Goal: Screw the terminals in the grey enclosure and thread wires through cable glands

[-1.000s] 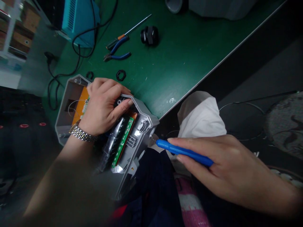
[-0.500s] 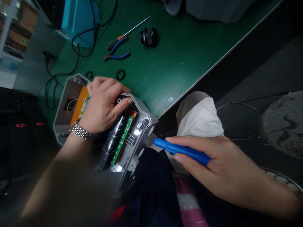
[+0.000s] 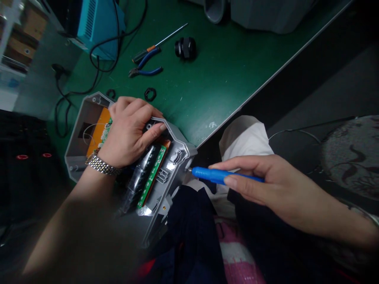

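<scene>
On my feed I see an electronics workshop: green bench (image 3: 216, 85), screwdriver (image 3: 151, 48), pliers (image 3: 150, 72), circuit board (image 3: 151, 176) in open housing (image 3: 177, 169).

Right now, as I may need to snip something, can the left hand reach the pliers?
Likely yes, if the left hand lets go of the case; the pliers lie just beyond, only a flat black ring near the way.
</scene>
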